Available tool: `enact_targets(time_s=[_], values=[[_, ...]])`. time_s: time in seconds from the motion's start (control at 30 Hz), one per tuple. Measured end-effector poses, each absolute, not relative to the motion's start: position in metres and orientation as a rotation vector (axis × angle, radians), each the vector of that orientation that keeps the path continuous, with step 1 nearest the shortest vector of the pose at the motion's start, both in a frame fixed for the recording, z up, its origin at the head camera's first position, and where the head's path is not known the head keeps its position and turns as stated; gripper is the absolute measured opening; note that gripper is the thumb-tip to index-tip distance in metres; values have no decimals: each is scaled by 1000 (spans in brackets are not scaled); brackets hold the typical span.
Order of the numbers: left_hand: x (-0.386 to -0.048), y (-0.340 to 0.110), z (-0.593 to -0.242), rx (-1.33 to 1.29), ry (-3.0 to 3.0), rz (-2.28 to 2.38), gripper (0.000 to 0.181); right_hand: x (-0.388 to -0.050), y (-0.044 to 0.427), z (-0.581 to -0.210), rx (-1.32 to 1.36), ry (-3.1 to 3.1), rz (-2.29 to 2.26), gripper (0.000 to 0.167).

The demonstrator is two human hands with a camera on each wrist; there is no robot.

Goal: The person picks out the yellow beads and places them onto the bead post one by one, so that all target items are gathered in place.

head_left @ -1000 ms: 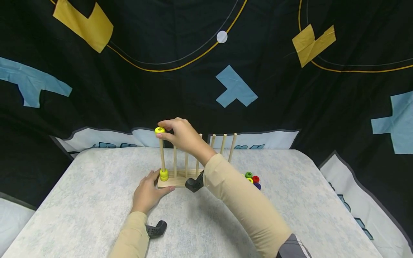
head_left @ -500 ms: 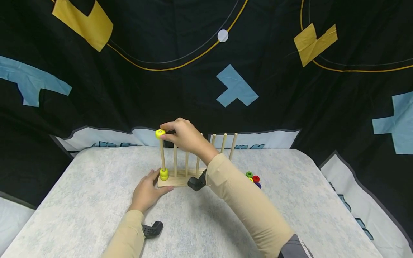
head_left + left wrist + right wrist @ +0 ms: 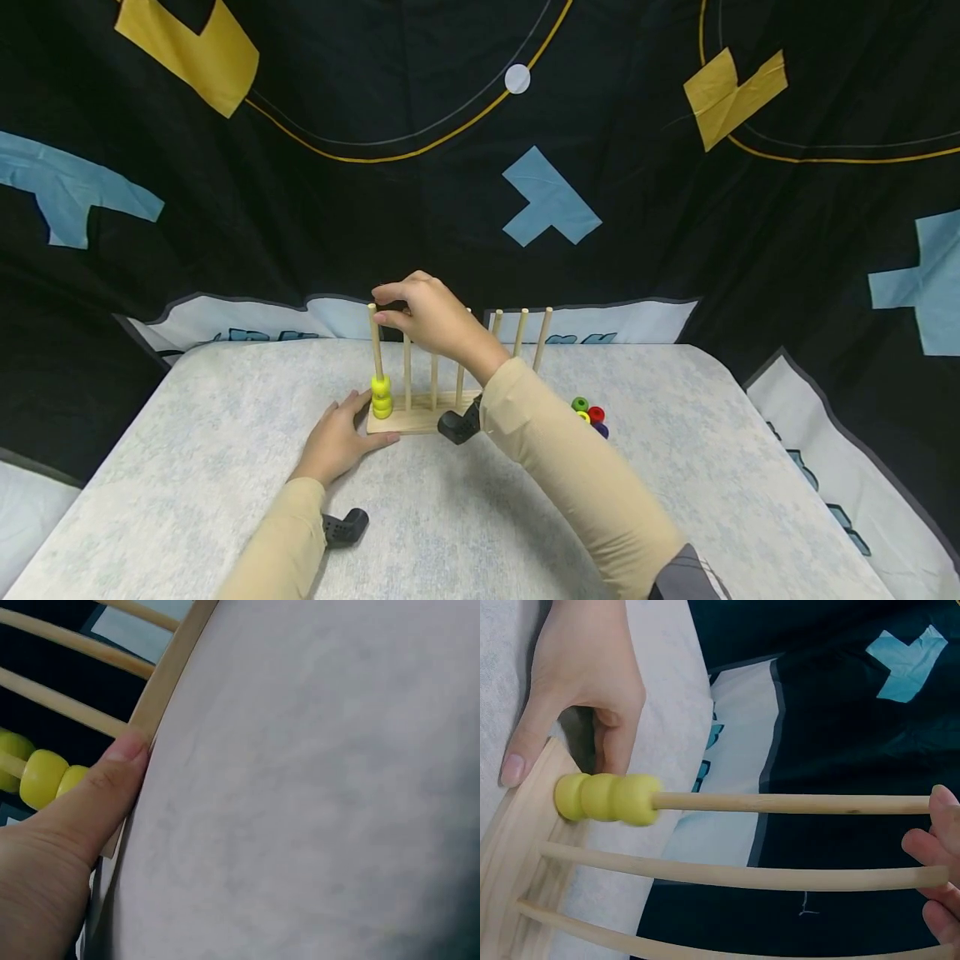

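Right grip (image 3: 433, 315), parted and empty, flanks my upright end peg (image 3: 377, 346). Loose beads (image 3: 597, 414) (this hand's nearer) lie right of it.

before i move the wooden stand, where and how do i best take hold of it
Probably by the left end of the base, coming from the left: thumb on the near edge, fingers round the far side, as the left hand holds it. The base is a flat board; the upright pegs are thin and seem worse to grip.
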State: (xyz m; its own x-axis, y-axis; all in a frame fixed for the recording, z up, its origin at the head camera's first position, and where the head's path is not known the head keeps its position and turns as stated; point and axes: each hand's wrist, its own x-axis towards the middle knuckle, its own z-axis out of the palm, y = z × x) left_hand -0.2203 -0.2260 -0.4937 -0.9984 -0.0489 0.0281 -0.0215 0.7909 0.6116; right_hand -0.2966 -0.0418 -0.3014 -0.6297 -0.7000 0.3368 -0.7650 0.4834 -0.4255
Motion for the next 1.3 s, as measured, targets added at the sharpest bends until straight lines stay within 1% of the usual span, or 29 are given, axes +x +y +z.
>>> enact_targets(time_s=[0.4,0.77,0.97,1.3], values=[[-231,-228,-499,-7,-2920,-993,110,-292,-12,-295,1240,-2489,955,36],[-235,-227,-498,-52,-2931,-904,114,-278,47,-297,1124,-2320,1151,32],[-235,-229,-501,-54,-2937,-917,115,-264,83,-307,1064,-2289,1271,33],[-233,-227,-499,-33,-2941,-917,113,-249,140,-332,892,-2349,1221,36]])
